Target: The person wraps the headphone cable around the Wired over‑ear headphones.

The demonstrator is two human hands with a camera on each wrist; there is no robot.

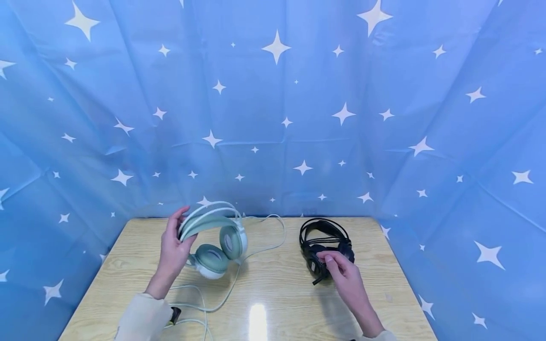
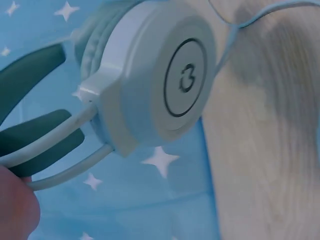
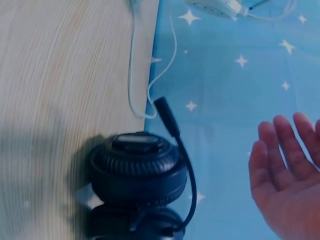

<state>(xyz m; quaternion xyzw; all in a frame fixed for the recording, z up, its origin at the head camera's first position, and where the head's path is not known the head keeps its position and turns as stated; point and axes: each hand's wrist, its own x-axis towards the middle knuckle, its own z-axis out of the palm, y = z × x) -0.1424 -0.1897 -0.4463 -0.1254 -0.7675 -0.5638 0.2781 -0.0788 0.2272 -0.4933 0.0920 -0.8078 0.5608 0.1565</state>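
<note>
Ideally, the left grip (image 1: 174,246), holding the pale-green headset (image 1: 231,241) by its headband (image 1: 211,221), leaves the cable (image 2: 275,7) slack, the empty right grip (image 1: 346,277) relaxed near the black headset (image 3: 137,175).

A bright blue backdrop (image 1: 251,113) is hanging behind a pale wooden table (image 1: 281,274) and along both its sides, with soft folds and creases crossing the sheet. White four-pointed stars (image 1: 276,47), some large and some tiny, are dotting the blue all over. The tabletop is showing a fine streaked grain, and its far edge, rounded at the corners, is lying close to the backdrop. A white patch of glare (image 1: 258,322) is shining at the bottom of the head view.
</note>
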